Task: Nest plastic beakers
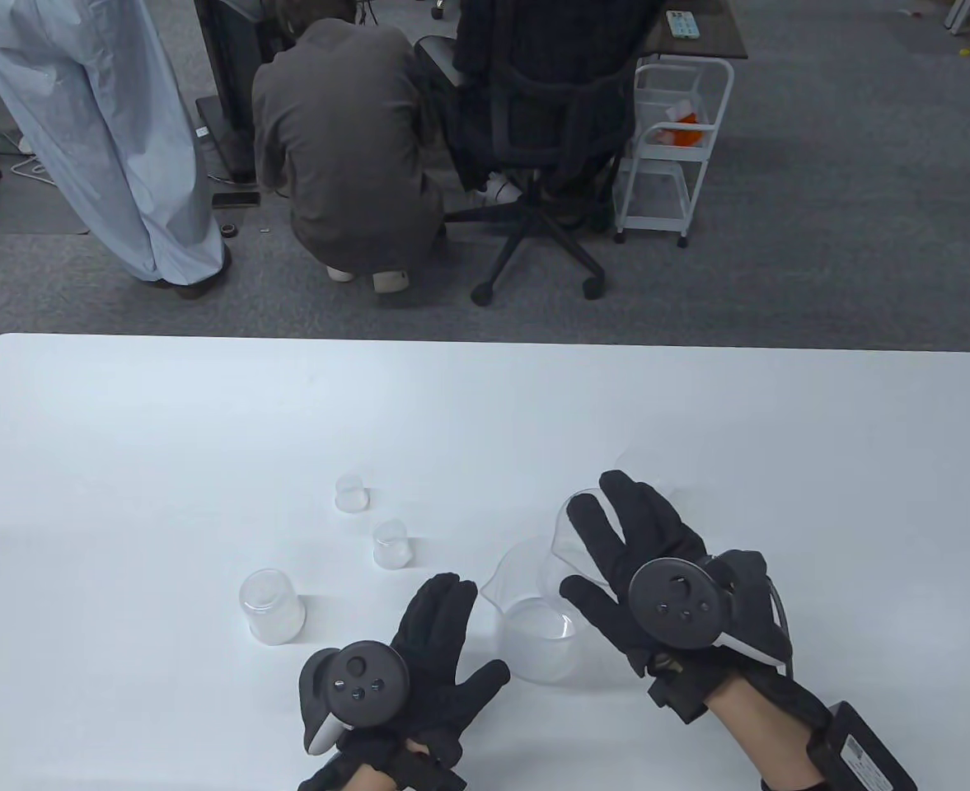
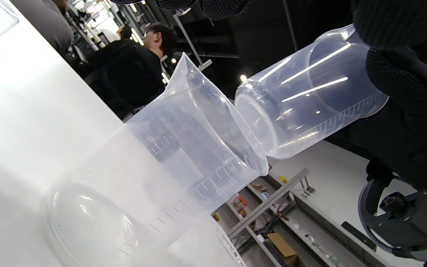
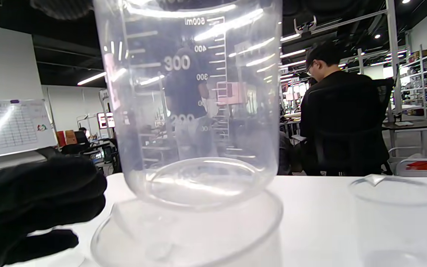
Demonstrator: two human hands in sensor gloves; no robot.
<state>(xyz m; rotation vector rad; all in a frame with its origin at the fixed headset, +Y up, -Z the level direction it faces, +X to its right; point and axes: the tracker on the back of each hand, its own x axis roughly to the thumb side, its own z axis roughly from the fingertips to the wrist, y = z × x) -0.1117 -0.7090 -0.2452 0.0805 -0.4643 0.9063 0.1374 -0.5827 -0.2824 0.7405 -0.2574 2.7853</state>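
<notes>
— What's standing around the big beaker [image 1: 534, 626] on the white bench [image 1: 122, 428]?

— To its left a turned-over beaker [image 1: 271, 606], and farther left and back two tiny cups [image 1: 351, 492], [image 1: 391, 544], all well apart. Another clear beaker [image 3: 395, 218] stands to its right; only the right wrist view shows it properly. Past the bench, someone crouches beside an office chair [image 1: 534, 148].

— And the hands?

— The right hand [image 1: 649, 568] grips a second beaker [image 1: 571, 535] just above the big one's mouth, base tipped toward the rim. The left hand [image 1: 419, 659] lies flat beside the big beaker, grip open, touching nothing I can see.

— Do the wrist views add much?

— The left one shows the held beaker [image 2: 302, 92] tilted, base just beside the spouted rim. The right one shows printed scale marks, 300 and 600 ml. All see-through plastic, ribbed with graduations.
</notes>
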